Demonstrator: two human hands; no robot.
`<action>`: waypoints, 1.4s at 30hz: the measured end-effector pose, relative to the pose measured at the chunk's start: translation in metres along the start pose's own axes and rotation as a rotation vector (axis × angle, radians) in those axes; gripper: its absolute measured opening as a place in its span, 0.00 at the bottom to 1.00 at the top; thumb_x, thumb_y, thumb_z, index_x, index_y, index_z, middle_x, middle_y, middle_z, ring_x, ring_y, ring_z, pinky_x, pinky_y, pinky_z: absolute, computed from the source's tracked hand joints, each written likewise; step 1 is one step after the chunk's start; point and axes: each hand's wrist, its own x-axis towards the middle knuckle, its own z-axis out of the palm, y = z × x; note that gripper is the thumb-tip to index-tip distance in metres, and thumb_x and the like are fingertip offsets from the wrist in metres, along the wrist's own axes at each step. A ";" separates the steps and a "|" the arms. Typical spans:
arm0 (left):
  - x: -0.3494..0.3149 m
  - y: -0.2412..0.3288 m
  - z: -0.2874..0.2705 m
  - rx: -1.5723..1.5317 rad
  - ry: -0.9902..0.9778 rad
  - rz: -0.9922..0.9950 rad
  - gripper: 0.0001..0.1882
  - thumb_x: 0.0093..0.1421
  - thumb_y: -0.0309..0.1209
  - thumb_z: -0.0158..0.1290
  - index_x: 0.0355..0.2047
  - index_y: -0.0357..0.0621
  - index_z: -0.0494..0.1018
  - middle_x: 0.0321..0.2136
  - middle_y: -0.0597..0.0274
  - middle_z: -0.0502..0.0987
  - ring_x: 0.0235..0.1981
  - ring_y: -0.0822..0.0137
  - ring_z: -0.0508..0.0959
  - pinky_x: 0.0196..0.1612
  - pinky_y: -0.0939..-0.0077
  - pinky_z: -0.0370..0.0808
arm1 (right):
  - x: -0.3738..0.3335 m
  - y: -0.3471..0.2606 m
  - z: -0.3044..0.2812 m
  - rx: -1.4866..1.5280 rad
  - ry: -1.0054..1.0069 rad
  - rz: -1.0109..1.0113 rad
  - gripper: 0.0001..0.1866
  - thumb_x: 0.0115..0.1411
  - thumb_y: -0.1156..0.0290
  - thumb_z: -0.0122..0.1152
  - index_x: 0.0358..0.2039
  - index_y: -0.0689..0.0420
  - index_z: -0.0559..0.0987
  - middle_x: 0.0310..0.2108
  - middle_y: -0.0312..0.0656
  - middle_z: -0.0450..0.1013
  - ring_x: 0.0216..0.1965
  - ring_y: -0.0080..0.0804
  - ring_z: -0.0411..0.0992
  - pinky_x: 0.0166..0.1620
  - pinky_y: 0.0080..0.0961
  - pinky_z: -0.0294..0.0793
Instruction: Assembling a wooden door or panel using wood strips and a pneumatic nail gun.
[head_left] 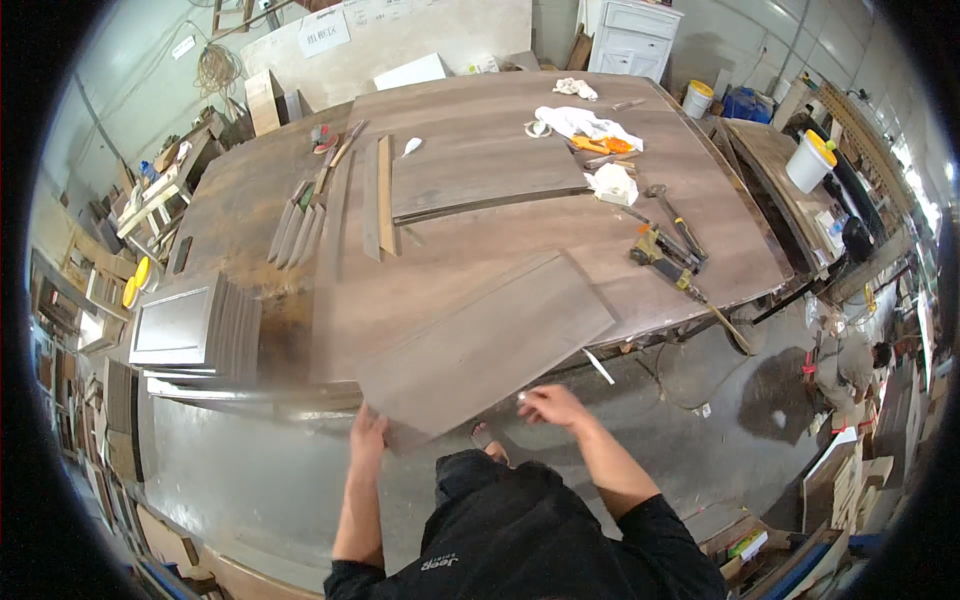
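A flat grey-brown wood panel lies slanted on the near part of the big worktable, its near left corner jutting past the table edge. My left hand grips that left corner, with the fingers partly hidden by the board. Just off the panel's near edge, my right hand is closed in a pinch. A tiny white thing shows at its fingertips, too small to name. Farther back on the table lie more flat panels, stacked, with narrow wood strips to their left.
Framed cabinet doors are stacked at the table's left corner. To the right lie a nail gun, a hammer and a brush at the edge. White cloths sit behind. A white bucket stands on a side bench.
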 end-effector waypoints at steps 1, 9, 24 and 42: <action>0.020 0.019 0.004 0.129 -0.013 -0.052 0.32 0.65 0.24 0.53 0.69 0.39 0.62 0.39 0.68 0.77 0.39 0.73 0.74 0.44 0.76 0.73 | 0.000 -0.002 -0.022 -0.145 0.060 -0.089 0.15 0.65 0.64 0.65 0.46 0.61 0.82 0.37 0.41 0.83 0.32 0.24 0.79 0.36 0.24 0.77; 0.144 0.106 0.066 0.386 -0.042 -0.124 0.28 0.64 0.32 0.57 0.63 0.33 0.69 0.43 0.62 0.79 0.37 0.74 0.73 0.41 0.75 0.72 | 0.040 -0.027 -0.198 -0.561 0.774 -0.388 0.25 0.58 0.67 0.67 0.56 0.55 0.78 0.56 0.52 0.75 0.54 0.45 0.74 0.54 0.36 0.74; 0.098 0.056 0.079 1.107 -0.074 0.401 0.33 0.53 0.25 0.66 0.61 0.50 0.73 0.56 0.41 0.73 0.59 0.42 0.70 0.64 0.55 0.67 | 0.028 -0.033 -0.230 -0.766 0.473 -0.479 0.24 0.55 0.76 0.70 0.54 0.50 0.81 0.53 0.45 0.76 0.44 0.41 0.78 0.47 0.31 0.79; 0.091 0.057 0.083 1.108 -0.022 0.535 0.30 0.53 0.24 0.64 0.59 0.50 0.74 0.55 0.45 0.73 0.54 0.42 0.73 0.57 0.54 0.73 | 0.024 -0.044 -0.225 -0.821 0.481 -0.454 0.19 0.53 0.74 0.71 0.47 0.52 0.81 0.34 0.45 0.76 0.35 0.42 0.77 0.40 0.36 0.77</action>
